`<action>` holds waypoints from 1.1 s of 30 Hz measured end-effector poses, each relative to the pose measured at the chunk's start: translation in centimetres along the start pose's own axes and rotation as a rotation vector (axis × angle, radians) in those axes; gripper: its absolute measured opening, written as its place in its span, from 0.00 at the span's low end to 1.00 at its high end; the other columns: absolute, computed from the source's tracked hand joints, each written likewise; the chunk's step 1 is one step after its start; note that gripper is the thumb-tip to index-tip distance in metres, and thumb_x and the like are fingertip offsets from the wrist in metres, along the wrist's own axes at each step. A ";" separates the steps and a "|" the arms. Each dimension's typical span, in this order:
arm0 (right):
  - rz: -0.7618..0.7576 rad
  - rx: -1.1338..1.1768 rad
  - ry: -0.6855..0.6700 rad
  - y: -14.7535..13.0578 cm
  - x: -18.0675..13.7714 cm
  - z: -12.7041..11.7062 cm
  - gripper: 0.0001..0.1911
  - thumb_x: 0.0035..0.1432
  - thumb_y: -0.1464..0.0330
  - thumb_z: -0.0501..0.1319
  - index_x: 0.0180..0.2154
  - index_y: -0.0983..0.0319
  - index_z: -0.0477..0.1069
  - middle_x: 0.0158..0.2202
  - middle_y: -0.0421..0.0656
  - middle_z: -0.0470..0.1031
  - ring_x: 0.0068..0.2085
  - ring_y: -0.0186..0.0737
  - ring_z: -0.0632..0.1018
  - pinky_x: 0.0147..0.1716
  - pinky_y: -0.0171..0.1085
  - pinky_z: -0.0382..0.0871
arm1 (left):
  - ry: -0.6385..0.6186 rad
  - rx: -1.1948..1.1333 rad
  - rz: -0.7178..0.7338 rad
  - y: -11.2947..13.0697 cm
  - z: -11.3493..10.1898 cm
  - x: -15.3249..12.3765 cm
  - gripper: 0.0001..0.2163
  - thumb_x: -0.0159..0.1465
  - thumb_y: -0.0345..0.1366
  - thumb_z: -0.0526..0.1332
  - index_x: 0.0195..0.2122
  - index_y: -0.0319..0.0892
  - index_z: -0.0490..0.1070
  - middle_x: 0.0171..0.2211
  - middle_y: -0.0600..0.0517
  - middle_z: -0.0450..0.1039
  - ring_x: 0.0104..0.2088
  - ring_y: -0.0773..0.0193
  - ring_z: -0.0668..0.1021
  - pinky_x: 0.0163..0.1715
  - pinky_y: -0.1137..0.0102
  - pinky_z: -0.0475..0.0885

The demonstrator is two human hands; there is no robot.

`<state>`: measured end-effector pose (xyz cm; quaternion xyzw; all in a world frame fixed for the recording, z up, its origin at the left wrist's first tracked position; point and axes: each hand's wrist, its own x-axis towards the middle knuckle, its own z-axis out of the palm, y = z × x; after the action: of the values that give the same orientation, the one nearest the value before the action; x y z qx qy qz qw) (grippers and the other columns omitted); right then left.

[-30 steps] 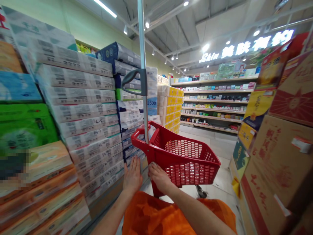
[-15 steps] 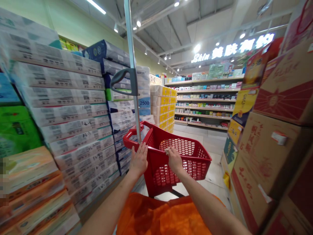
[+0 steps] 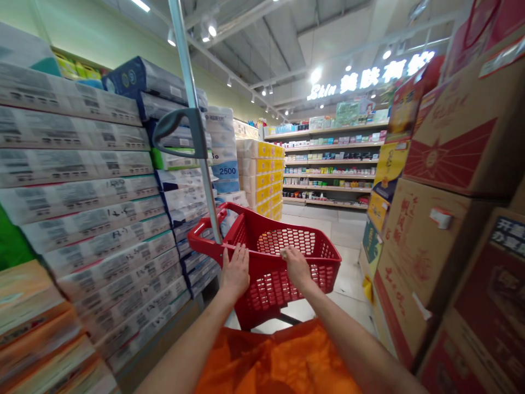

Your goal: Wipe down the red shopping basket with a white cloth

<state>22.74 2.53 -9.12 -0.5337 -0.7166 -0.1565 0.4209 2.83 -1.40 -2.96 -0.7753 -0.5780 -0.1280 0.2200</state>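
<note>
A red plastic shopping basket [image 3: 299, 260] on wheels stands in the aisle in front of me, with nothing inside it. A grey metal pull handle [image 3: 192, 120] rises from its near left corner. My left hand [image 3: 234, 271] lies flat against the basket's near rim, fingers stretched out and together. My right hand [image 3: 296, 265] rests on the same rim further right, fingers curled over the edge. An orange garment [image 3: 279, 364] covers my lap below both forearms.
Stacked packs of tissue paper [image 3: 90, 208] wall the left side, with yellow packs [image 3: 264, 175] further along. Cardboard cartons [image 3: 443, 230] are piled high on the right. Stocked shelves [image 3: 332, 164] under a lit sign [image 3: 369, 79] close the aisle's far end. Pale floor tiles [image 3: 340, 235] run ahead.
Both hands have risen from the basket's lower near wall to its top rim. The basket has rolled forward and to the left, and my view has advanced along the aisle.
</note>
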 end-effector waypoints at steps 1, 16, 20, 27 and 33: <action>-0.049 0.020 -0.026 -0.9 0.2 0.3 0.20 0.55 0.79 0.48 0.46 0.63 0.69 0.47 0.50 0.70 0.49 0.44 0.69 0.47 0.43 0.64 | -0.017 0.004 0.003 0.5 0.1 0.1 0.28 0.52 0.30 0.49 0.56 0.33 0.56 0.59 0.42 0.52 0.61 0.55 0.52 0.58 0.50 0.39; 0.105 -0.046 -0.155 4.3 -1.2 -3.1 0.20 0.56 0.78 0.46 0.46 0.60 0.68 0.49 0.46 0.68 0.52 0.42 0.66 0.50 0.42 0.58 | -0.079 0.054 -0.005 3.1 0.7 0.4 0.30 0.51 0.30 0.50 0.58 0.31 0.52 0.61 0.43 0.47 0.61 0.55 0.49 0.58 0.50 0.39; 0.181 -0.051 -0.168 6.7 -1.6 -4.0 0.19 0.56 0.77 0.46 0.45 0.60 0.69 0.50 0.45 0.67 0.54 0.41 0.64 0.52 0.42 0.55 | -0.086 0.054 0.006 3.0 0.7 0.3 0.31 0.51 0.30 0.49 0.58 0.32 0.51 0.61 0.44 0.47 0.62 0.56 0.49 0.58 0.50 0.40; 0.442 -0.131 -0.088 9.7 -2.4 -5.2 0.19 0.57 0.78 0.44 0.43 0.65 0.71 0.47 0.51 0.69 0.52 0.44 0.66 0.51 0.43 0.56 | -0.101 0.065 -0.021 3.5 0.6 0.2 0.31 0.51 0.30 0.50 0.59 0.31 0.50 0.61 0.43 0.45 0.62 0.55 0.48 0.58 0.51 0.41; 0.048 0.046 -0.107 4.0 -2.1 -1.8 0.21 0.57 0.78 0.45 0.48 0.60 0.67 0.53 0.46 0.65 0.56 0.42 0.61 0.53 0.44 0.56 | -0.108 0.084 -0.005 3.4 0.7 0.2 0.32 0.51 0.31 0.50 0.59 0.30 0.49 0.61 0.42 0.44 0.62 0.54 0.47 0.58 0.50 0.40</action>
<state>27.26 1.50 -10.55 -0.5486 -0.7284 -0.1012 0.3978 6.10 -1.68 -4.15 -0.7696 -0.5960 -0.0621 0.2205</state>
